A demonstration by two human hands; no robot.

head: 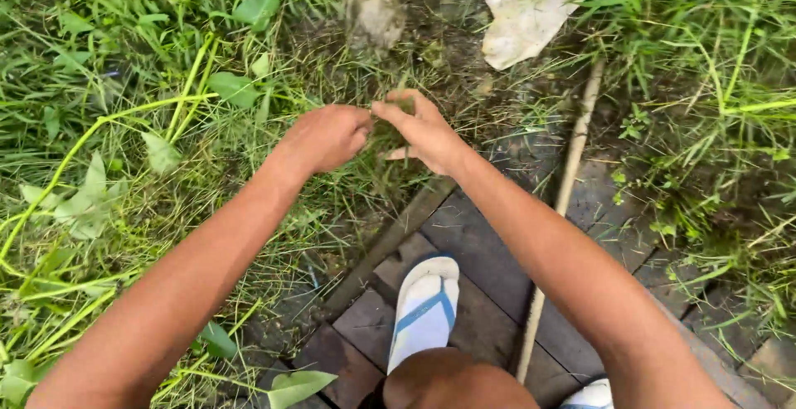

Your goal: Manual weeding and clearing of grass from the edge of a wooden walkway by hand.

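My left hand (326,137) and my right hand (421,131) meet over a tuft of grass (384,137) growing at the edge of dark paving bricks. Both hands are closed around the grass blades, fingertips close together. The part of the tuft inside my hands is hidden. My forearms reach forward from the bottom of the view.
A white and blue flip-flop (424,305) rests on the dark bricks (485,251) below my hands, my knee just under it. A thin pale stick (562,202) lies diagonally at right. A dirty white rag (526,13) and a grey stone (375,13) lie ahead. Thick grass and leafy vines (91,202) fill the left.
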